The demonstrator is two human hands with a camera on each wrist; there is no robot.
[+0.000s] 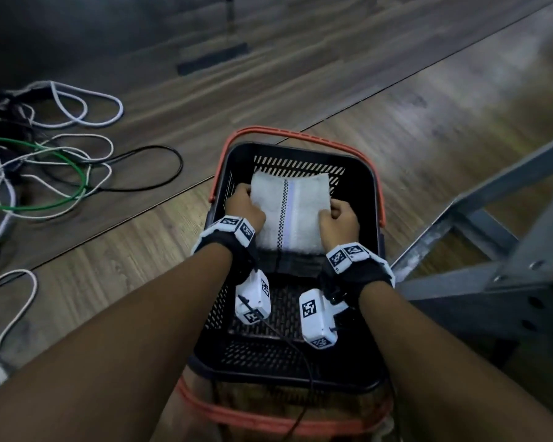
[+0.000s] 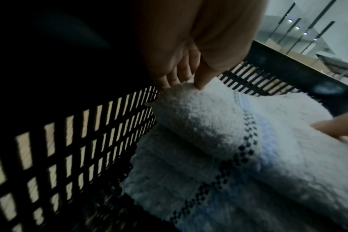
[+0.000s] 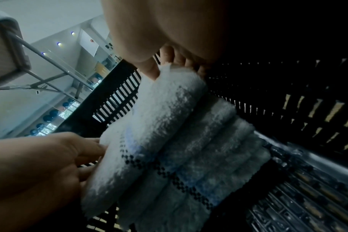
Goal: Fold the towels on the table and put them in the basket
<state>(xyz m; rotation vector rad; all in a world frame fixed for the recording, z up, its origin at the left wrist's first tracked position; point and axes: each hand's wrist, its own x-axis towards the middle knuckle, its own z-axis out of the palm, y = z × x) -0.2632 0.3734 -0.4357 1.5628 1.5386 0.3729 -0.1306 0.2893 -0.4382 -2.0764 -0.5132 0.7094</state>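
A folded white towel (image 1: 288, 212) with a blue stripe and a black checked line is inside the black basket (image 1: 369, 218), atop a stack of several folded towels (image 3: 218, 157). My left hand (image 1: 245, 207) pinches the top towel's left edge, thumb above and fingers beneath, clear in the left wrist view (image 2: 189, 81). My right hand (image 1: 337, 220) grips the right edge the same way, and the right wrist view (image 3: 165, 69) shows its thumb and fingers on the towel (image 3: 149, 133). The top towel (image 2: 238, 133) sits slightly raised above the stack below it.
The basket has orange handles (image 1: 300, 137) and stands on a wooden floor. Loose white, black and green cables (image 1: 45, 173) lie to the left. A grey metal table frame (image 1: 492, 250) stands close on the right. A dark stand base (image 1: 211, 59) is farther back.
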